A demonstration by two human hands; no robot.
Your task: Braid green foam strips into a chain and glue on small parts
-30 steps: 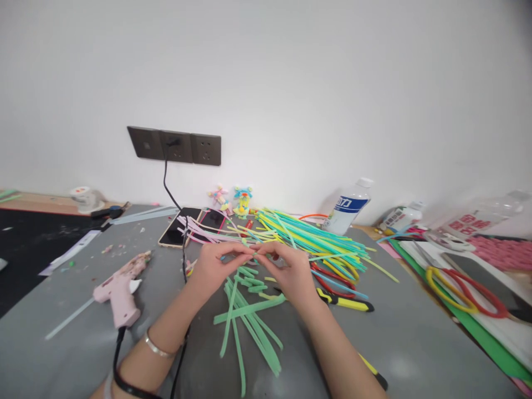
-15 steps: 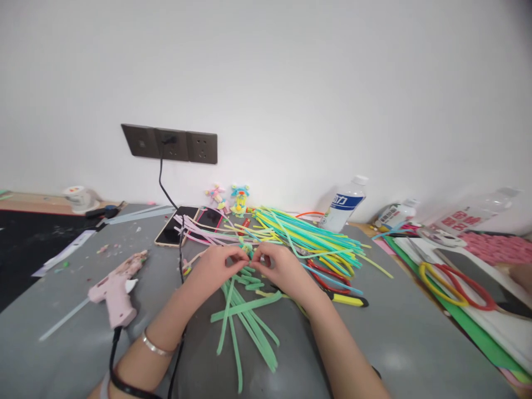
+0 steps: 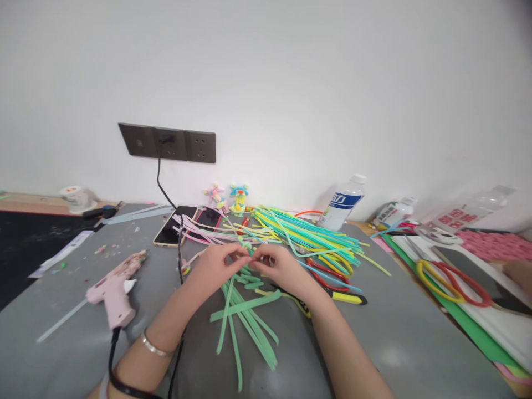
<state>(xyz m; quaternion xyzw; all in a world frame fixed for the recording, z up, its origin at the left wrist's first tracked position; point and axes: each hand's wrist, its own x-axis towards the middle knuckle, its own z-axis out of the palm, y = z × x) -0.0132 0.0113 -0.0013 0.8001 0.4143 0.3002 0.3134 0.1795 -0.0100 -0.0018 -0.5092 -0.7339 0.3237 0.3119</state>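
Note:
My left hand and my right hand meet over the middle of the table, fingertips pinched together and nearly touching. Whatever lies between the fingertips is too small and hidden to make out. Just behind them shows a small light green pipe-cleaner piece. Beneath my wrists spread long green pipe cleaners, with short cut green pieces close under my fingers. A large bundle of yellow and turquoise pipe cleaners lies beyond my right hand, and pink ones lie beyond my left.
A pink glue gun with its cord lies left of my forearm. Phones, two small pipe-cleaner figures and a bottle stand or lie toward the wall. Yellow-handled pliers, scissors and another person's hand are at right.
My fingertips have come slightly closer together, still pinched. The whole view has shifted a little; the things on the table keep their places.

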